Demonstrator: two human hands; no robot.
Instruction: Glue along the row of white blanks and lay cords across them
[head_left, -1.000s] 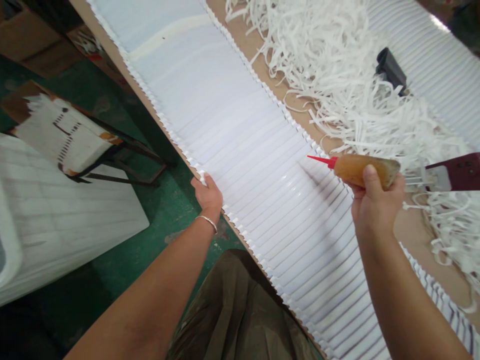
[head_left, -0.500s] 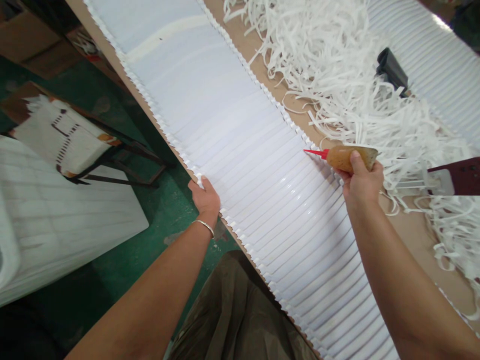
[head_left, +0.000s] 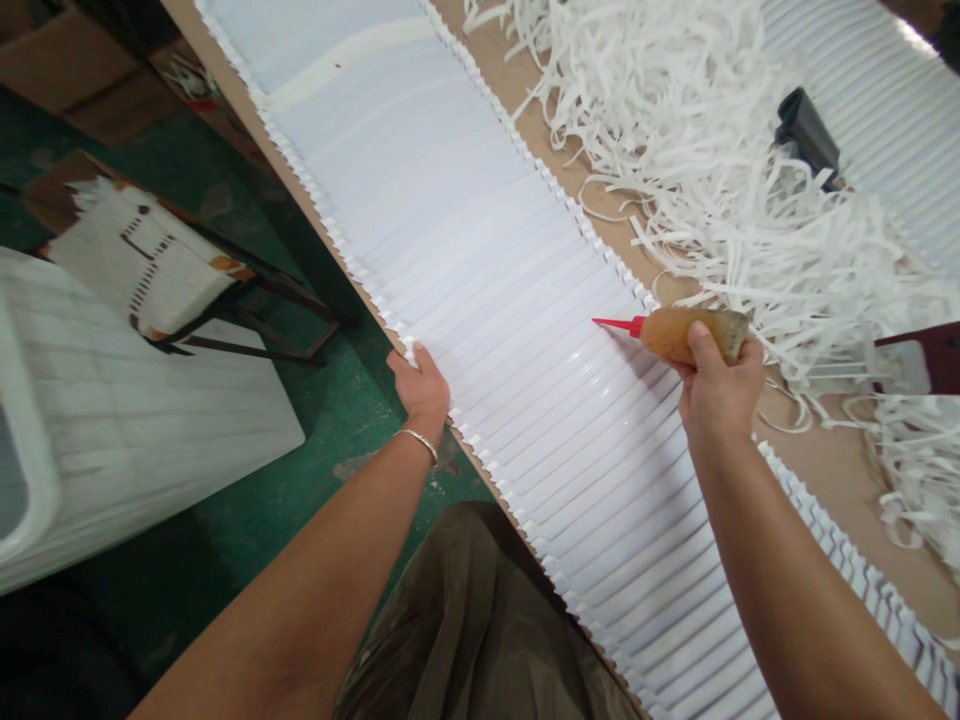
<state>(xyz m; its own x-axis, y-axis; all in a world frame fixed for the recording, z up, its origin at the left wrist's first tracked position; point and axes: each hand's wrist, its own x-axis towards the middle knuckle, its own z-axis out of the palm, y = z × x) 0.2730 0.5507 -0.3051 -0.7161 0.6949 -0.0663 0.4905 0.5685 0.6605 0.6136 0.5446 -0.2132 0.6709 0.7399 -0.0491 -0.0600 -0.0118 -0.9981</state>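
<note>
A long row of overlapping white sheets (head_left: 480,250) runs diagonally along the table, their edges stepped like a fan. My right hand (head_left: 720,380) is closed around a glue bottle (head_left: 679,333) of amber-brown liquid. Its red nozzle (head_left: 619,324) points left, low over the sheets; whether the tip touches them I cannot tell. Small wet-looking shiny spots lie on the sheets below the nozzle. At the near-left edge of the row, my left hand (head_left: 421,388) grips the sheets' edge, thumb on top and fingers curled by the table's side.
Tangled white strips (head_left: 697,170) cover the table's far side, with a black object (head_left: 810,132) on them. A dark red-and-white tool (head_left: 919,360) lies at the right. On the left stand a stool (head_left: 165,265) and a large white bin (head_left: 165,430) on the green floor (head_left: 330,400).
My right hand has drawn the glue bottle left and a little nearer across the sheets. My left hand stays at the edge. The whole view has shifted slightly.
</note>
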